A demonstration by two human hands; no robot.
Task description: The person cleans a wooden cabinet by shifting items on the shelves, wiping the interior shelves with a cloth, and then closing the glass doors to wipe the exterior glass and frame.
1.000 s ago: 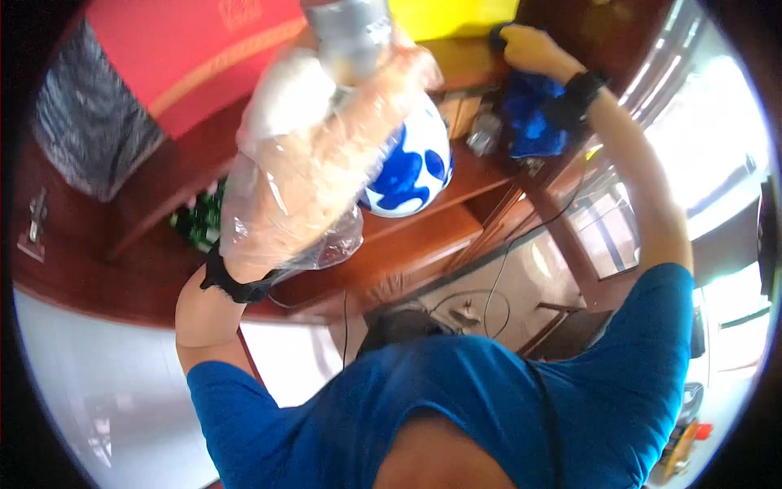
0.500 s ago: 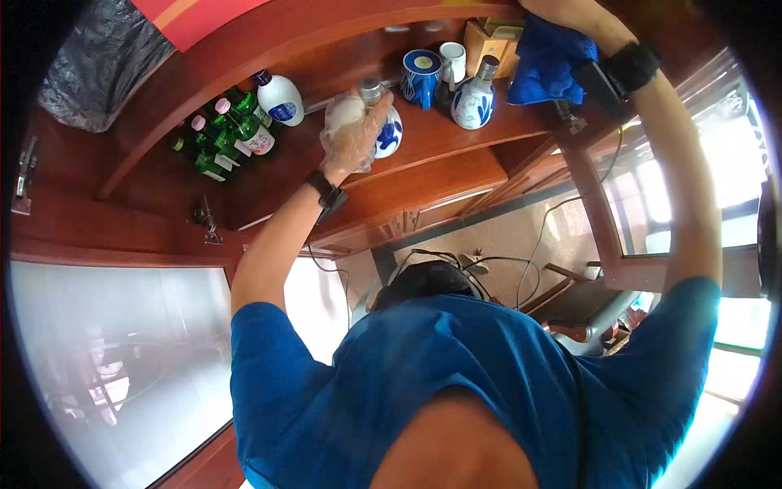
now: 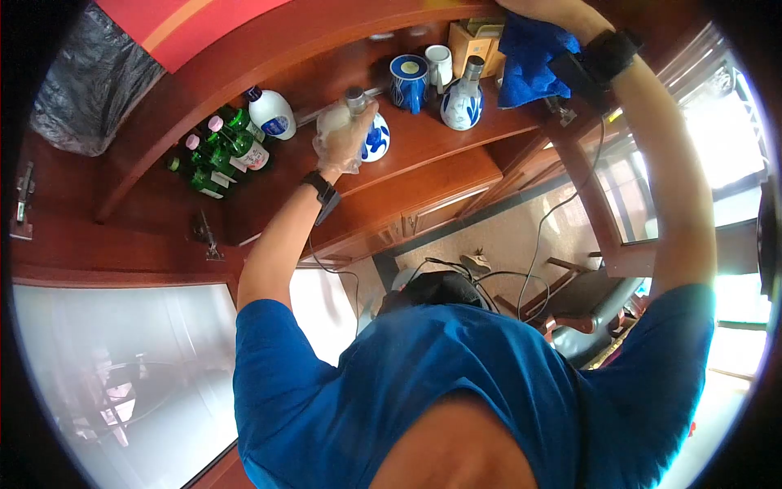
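Observation:
My left hand, in a clear plastic glove, is wrapped round a blue-and-white round bottle with a grey cap, low at the cabinet shelf. Something white shows under the plastic beside the hand. My right hand is at the top edge, by the upper board; its fingers are out of frame, and only the wrist side shows. Just below it hangs a blue cloth; whether the fingers hold it is hidden. A second blue-and-white bottle stands to the right.
Several green bottles and a white bottle stand at the shelf's left. A blue mug, white mug and wooden box are behind. A black plastic bag lies upper left. Cabinet doors stand open; a cable hangs at the right.
The bottle in my left hand has come down from close to the camera to the shelf. My right hand has moved to the top edge, and the view has shifted.

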